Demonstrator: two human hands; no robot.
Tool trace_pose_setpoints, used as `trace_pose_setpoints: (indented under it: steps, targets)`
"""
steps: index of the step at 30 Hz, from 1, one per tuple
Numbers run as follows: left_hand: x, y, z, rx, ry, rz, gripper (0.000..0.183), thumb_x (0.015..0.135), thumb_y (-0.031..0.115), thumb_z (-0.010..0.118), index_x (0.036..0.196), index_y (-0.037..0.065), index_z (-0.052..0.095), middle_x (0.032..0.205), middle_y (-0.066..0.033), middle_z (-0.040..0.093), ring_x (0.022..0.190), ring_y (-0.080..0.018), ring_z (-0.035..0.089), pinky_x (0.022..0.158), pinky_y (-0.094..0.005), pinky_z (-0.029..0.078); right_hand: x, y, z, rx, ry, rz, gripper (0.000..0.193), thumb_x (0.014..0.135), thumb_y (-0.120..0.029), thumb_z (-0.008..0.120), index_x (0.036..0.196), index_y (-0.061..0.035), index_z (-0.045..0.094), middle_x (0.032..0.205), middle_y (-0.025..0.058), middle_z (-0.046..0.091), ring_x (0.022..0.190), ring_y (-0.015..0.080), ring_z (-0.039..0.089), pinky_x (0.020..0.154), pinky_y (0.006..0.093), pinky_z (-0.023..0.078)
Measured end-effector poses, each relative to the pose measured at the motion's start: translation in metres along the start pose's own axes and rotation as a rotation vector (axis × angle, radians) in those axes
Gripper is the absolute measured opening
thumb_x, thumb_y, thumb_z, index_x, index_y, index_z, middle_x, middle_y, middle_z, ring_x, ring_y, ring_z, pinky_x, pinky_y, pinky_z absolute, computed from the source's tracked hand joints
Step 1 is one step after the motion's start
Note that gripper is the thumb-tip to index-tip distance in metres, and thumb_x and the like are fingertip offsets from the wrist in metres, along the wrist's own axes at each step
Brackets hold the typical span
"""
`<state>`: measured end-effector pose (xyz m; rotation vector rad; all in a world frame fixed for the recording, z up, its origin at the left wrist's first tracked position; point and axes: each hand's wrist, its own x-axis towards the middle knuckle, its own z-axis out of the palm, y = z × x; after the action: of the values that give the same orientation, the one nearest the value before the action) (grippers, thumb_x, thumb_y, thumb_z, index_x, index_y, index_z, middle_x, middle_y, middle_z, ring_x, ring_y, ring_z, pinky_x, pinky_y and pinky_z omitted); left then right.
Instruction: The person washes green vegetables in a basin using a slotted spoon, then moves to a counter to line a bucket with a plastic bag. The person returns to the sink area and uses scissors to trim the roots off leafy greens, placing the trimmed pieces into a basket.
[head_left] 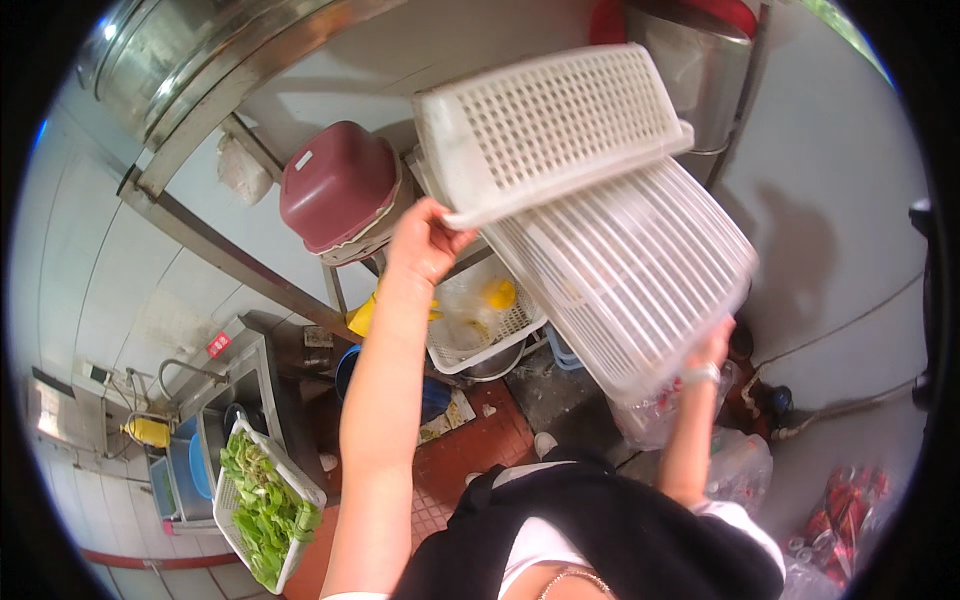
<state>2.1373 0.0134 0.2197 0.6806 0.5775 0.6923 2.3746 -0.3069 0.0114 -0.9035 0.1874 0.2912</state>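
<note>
And here the hands are working well apart, with two white baskets tilting between them! The left hand (pixel 433 240) is clamping onto the rim of the upper basket (pixel 570 115), its fingers curling around the near left corner. Down at the other end, the right hand (pixel 708 348) is pressing against the lower right end of the slatted basket (pixel 625 275); its fingers are blurring and partly hiding, so I cannot tell how tightly they are closing. A pale band (pixel 700 373) is circling that wrist.

The upper basket is showing its grid of small holes and overlapping the slatted one, which is slanting down to the right. Just left of them, a maroon tub (pixel 335 185) is sitting bottom up. Below, a white tray (pixel 492 356) is holding a clear plastic bag and something yellow (pixel 499 293).

Over on the left, leafy greens (pixel 265 510) are filling another white basket (pixel 300 480) near the metal sink (pixel 255 360). Up in the top right, a tall metal container (pixel 690 80) is standing close behind the baskets, and down at lower right, clear plastic bags (pixel 740 470) are bunching up beside the person.
</note>
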Motion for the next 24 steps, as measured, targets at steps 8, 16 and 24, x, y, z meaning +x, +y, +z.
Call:
trace_pose_setpoints:
  steps: [8, 16, 24]
  targets:
    - [0.006, -0.111, -0.063, 0.129, 0.087, 0.033, 0.034, 0.067, 0.004, 0.049, 0.101, 0.001, 0.051, 0.083, -0.0092, 0.057, 0.069, -0.021, 0.059, 0.054, -0.0339, 0.052, -0.019, -0.101, -0.203, -0.417, 0.361, -0.049, 0.05, 0.089, -0.038, 0.041, 0.129, -0.0077, 0.038, 0.131, 0.0135, 0.039, 0.12, 0.0255, 0.038, 0.102, 0.0391, 0.028]
    - [-0.026, -0.146, -0.088, 0.628, 0.12, 0.232, 0.07, 0.071, 0.018, 0.065, 0.129, -0.002, 0.031, 0.115, -0.017, 0.05, 0.107, -0.0264, 0.05, 0.089, -0.0332, 0.041, -0.044, -0.071, -0.08, -0.905, 0.132, -0.352, 0.049, 0.088, -0.034, 0.045, 0.128, -0.0071, 0.04, 0.129, 0.0128, 0.041, 0.118, 0.0241, 0.039, 0.1, 0.0374, 0.029]
    - [-0.239, -0.061, -0.229, 0.717, 0.13, 0.272, 0.048, 0.074, 0.024, 0.064, 0.112, -0.002, 0.051, 0.107, -0.0187, 0.054, 0.097, -0.0268, 0.053, 0.084, -0.0319, 0.042, -0.205, -0.021, 0.078, -0.963, -0.403, -0.735, 0.047, 0.086, -0.029, 0.05, 0.126, -0.0066, 0.041, 0.128, 0.0122, 0.043, 0.117, 0.0228, 0.041, 0.099, 0.0357, 0.031]
